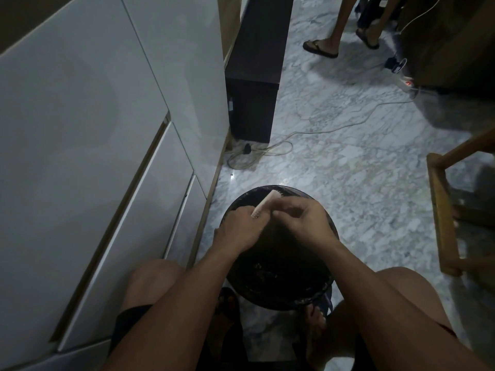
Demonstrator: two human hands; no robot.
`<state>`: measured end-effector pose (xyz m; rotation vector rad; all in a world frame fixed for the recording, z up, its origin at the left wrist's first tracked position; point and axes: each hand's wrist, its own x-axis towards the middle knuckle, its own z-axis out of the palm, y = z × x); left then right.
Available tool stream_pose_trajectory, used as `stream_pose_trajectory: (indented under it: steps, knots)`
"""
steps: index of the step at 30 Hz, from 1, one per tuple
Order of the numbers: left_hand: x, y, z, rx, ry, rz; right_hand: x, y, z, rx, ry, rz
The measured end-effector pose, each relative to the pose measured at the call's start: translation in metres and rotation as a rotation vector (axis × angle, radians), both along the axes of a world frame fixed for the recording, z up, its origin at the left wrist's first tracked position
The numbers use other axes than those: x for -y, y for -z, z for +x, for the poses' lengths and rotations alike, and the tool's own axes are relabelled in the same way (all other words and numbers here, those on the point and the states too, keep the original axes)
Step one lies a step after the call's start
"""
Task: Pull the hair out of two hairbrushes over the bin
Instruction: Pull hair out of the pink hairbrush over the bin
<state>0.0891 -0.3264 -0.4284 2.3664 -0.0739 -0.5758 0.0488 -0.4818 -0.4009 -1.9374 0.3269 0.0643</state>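
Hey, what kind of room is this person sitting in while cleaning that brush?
Probably a room in a home, perhaps a bedroom or living area. It has a marble floor, glossy white cabinet doors along one side, a wooden chair, and a power strip with cords trailing over the floor.

Pale brush over a black bin, on grey-veined marble

The hairbrush (263, 203) is pale cream; the bin (281, 285) black inside and out. The floor (348, 162) is white marble veined grey, the cupboards (80, 129) plain white, the speaker (253, 103) black, the cable (334, 127) cream.
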Motion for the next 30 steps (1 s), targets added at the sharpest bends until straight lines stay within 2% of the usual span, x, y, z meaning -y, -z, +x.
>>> stream_pose_trajectory:
  steps: [8, 15, 19, 24, 28, 30]
  knots:
    - [0.001, -0.004, 0.001, 0.001, 0.02, 0.029, 0.012, -0.002, 0.008, -0.081, 0.41, -0.156]
    - [0.008, -0.008, 0.002, -0.016, 0.033, -0.014, 0.016, -0.001, 0.008, -0.057, 0.592, -0.163]
    - [0.002, -0.01, 0.002, -0.077, 0.007, -0.077, 0.018, 0.002, 0.009, -0.067, 0.546, -0.042]
    - [-0.004, -0.021, 0.002, -0.369, -0.124, -0.291, 0.016, -0.004, 0.007, -0.077, 0.389, 0.205]
    - [-0.002, -0.019, 0.002, -0.382, -0.097, -0.283, 0.007, -0.01, 0.005, -0.108, 0.274, 0.326]
    - [0.001, -0.018, 0.0, -0.382, -0.057, -0.282, 0.004, -0.009, 0.002, -0.087, 0.201, 0.262]
